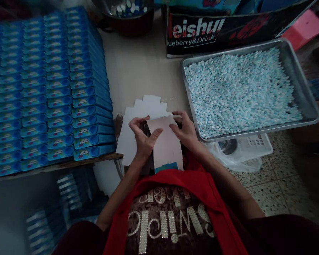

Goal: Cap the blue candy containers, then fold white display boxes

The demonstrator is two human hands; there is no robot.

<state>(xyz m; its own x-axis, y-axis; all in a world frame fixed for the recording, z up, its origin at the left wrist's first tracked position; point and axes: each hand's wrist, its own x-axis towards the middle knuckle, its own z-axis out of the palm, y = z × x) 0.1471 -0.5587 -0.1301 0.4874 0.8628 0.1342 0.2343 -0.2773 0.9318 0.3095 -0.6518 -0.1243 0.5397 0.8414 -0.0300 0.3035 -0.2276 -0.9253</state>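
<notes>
A white cardboard sheet [167, 145], apparently a carton blank, stands tilted before my body with a blue printed strip at its near end. My left hand [145, 138] grips its left side, thumb lying on the white face. At the upper right edge, my right hand [186, 131] pinches the same sheet between thumb and curled fingers. Some fingertips are hidden behind the card. Beneath and behind it, more white cardboard blanks [131, 132] lie fanned out on the table [146, 63].
Rows of small blue boxes [58, 88] cover the table's left side. To the right, a metal tray [305, 92] holds many pale blue and white candies. A black printed carton [194, 35] and a dark pot [130, 24] stand at the back. A white plastic basket [266, 145] sits below the tray.
</notes>
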